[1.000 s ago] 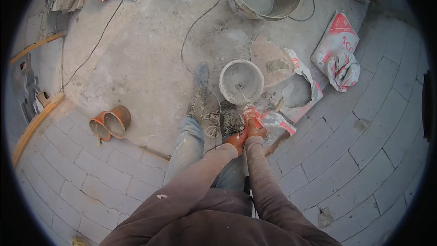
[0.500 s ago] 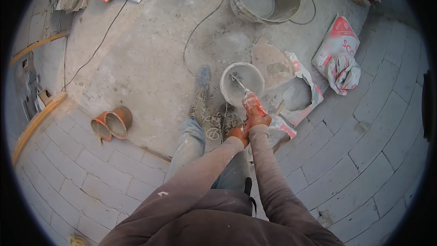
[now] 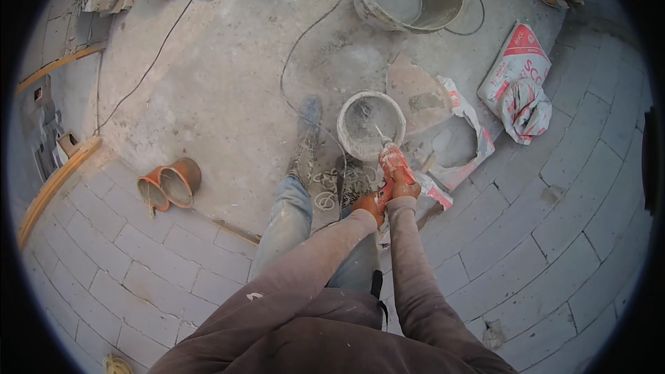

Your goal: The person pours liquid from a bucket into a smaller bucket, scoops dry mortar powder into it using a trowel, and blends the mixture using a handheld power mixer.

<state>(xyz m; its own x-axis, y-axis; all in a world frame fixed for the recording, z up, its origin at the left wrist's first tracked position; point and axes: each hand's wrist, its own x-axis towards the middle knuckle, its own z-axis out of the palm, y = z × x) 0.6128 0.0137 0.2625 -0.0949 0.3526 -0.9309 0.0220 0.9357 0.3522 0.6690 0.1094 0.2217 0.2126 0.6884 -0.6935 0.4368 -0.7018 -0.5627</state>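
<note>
Drill [image 3: 393, 158], orange, dusty: at 5 o'clock from the bucket [image 3: 342, 125], its rod [image 3: 380, 131] slanting in. Left hand [image 3: 370, 209] wrapped about the rear; right hand [image 3: 404, 185] clasping the body ahead. Judged stiff, fairly heavy, slick where powdered; best held two-handed, at rear and body, clear of the rod.

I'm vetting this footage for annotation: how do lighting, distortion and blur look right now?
Head view: soft light, no hard shadows; head view: fisheye bowing across the block floor, corners black; head view: red tool fairly clear, its shaft's far end indistinct inside the small bucket.
</note>
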